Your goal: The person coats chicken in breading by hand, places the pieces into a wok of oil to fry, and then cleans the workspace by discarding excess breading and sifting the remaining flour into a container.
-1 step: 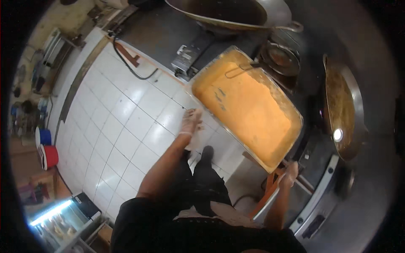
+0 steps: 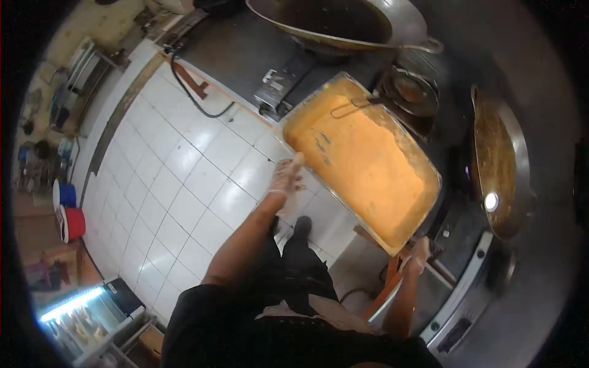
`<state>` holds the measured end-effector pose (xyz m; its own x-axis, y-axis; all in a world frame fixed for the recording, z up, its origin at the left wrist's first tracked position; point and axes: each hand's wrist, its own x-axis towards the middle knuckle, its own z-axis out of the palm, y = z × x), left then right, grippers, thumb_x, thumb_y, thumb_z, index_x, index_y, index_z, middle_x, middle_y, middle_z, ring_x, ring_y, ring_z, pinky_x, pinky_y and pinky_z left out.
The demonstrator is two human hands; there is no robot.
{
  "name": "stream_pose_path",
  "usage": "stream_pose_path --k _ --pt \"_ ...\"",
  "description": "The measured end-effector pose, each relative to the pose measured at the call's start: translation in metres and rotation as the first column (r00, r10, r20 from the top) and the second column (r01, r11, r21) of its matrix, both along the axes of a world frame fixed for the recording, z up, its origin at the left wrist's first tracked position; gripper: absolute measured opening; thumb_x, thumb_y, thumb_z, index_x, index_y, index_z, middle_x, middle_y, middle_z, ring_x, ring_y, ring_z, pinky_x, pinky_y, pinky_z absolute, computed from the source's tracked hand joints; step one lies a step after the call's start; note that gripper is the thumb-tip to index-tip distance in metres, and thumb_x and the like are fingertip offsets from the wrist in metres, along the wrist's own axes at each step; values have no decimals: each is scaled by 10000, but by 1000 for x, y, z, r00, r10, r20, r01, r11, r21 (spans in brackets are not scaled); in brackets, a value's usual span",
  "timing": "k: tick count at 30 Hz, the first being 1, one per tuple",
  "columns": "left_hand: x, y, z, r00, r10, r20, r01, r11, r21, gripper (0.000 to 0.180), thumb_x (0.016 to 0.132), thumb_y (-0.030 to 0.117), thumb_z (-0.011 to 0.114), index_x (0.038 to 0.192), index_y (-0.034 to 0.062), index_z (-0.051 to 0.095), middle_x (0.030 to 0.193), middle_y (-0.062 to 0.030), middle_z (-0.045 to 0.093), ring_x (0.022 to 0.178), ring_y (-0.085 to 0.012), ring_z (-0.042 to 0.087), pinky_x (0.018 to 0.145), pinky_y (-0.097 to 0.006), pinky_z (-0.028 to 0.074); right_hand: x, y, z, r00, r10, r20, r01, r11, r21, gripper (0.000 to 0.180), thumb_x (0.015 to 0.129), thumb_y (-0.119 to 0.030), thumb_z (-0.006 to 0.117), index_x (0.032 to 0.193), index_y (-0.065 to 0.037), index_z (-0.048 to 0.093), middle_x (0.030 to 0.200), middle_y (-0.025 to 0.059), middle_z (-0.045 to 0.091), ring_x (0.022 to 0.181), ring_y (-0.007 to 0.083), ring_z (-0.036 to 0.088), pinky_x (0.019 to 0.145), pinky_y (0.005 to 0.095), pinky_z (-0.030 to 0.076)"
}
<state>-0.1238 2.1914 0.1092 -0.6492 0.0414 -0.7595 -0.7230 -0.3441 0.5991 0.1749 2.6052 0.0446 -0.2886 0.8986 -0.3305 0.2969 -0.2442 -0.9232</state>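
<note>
A rectangular metal tray (image 2: pixel 339 203) holds an orange-yellow powder or batter (image 2: pixel 362 165), with a few dark marks on its surface. My left hand (image 2: pixel 286 176), in a clear plastic glove, is just off the tray's left rim. Its fingers are apart and one points up toward the rim; I see nothing in it. Close to the tray's near right corner is my right hand (image 2: pixel 418 256), also gloved. Its fingers are blurred and partly hidden, so whether it grips the corner is unclear. A wire-handled tool (image 2: pixel 351 108) lies over the tray's far edge.
A large wok (image 2: pixel 334 42) of dark liquid sits at the far side. Another wok (image 2: pixel 496 165) with oil stands right of the tray. Between them is a dark round pan or burner (image 2: pixel 408 92). A metal box (image 2: pixel 274 89) and black hose (image 2: pixel 196 104) lie near the counter edge, above white floor tiles.
My left hand has moved slightly right, nearer the tray's rim, and its fingers have spread. My right hand has shifted a little at the corner. The whole view has tilted slightly.
</note>
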Motion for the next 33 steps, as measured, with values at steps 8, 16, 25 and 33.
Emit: stream_pose_path --k 8,16,25,33 --pt "3 39 -48 498 -864 -73 318 261 -911 248 805 223 622 1006 78 626 1016 -202 635 986 -306 613 874 -434 448 -69 -56 67 902 386 195 -388 921 -32 441 934 -324 551 1208 20 529 1075 113 602 926 245 578 804 354 472" --pt "108 -42 -11 922 -87 -378 -139 836 -531 304 794 274 690 867 -18 647 742 -175 642 637 -239 613 589 -395 485 -49 -163 56 842 525 123 -537 836 111 391 914 -273 569 1163 26 539 1037 102 583 887 246 567 771 343 472" --pt "175 -114 -59 933 312 -177 -314 469 -825 222 743 284 660 807 71 672 714 -154 609 687 -343 608 674 -454 486 -132 -374 86 271 962 -10 -962 272 28 385 909 -272 577 1157 22 543 1034 101 584 888 240 567 765 348 472" --pt "326 -376 -2 782 385 -489 -613 341 -713 253 782 264 631 801 17 679 749 -146 647 689 -283 617 656 -400 496 -116 -602 116 -212 976 -46 -977 -213 0 381 905 -271 583 1151 18 546 1030 100 585 890 235 566 760 353 473"
